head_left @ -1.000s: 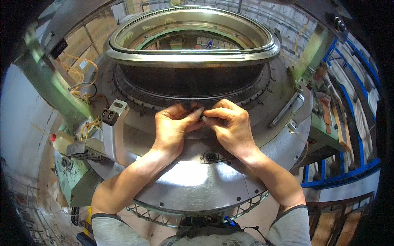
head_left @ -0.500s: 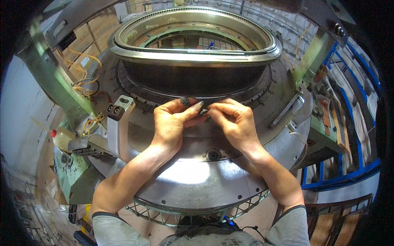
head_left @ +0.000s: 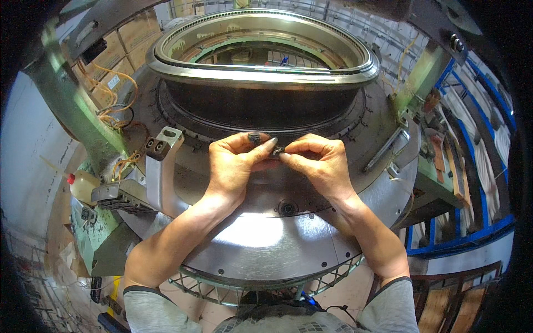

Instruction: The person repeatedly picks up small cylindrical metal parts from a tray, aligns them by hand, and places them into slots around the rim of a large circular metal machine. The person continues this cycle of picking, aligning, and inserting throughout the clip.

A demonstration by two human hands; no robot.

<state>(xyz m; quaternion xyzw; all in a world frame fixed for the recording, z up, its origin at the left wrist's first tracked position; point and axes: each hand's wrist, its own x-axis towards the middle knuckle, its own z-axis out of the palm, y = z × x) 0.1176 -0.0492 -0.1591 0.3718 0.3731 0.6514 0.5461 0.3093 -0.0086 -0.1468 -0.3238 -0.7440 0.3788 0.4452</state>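
Observation:
Both my hands meet over the round metal machine bed, in front of its large ring-shaped cylinder (head_left: 261,102). My left hand (head_left: 232,166) is closed in a pinch, its blackened thumb tip against a small dark metallic piece (head_left: 278,150). My right hand (head_left: 323,166) pinches the same piece from the other side between thumb and forefinger. Too small and partly covered by fingertips, the piece's kind cannot be told. Another small dark bit (head_left: 254,138) sits at my left forefinger; whether it is held or stuck there is unclear.
A grey upright bracket (head_left: 162,166) rises left of my left hand. Green posts (head_left: 83,105) flank the machine, with orange cables (head_left: 119,105) by the left one. A plastic bottle with a red cap (head_left: 84,187) stands at left. Blue racking (head_left: 472,238) is at right.
My right thumb and forefinger have shifted slightly and straightened around the small piece. My left hand stays nearly in place, its lower fingers curled in a little more.

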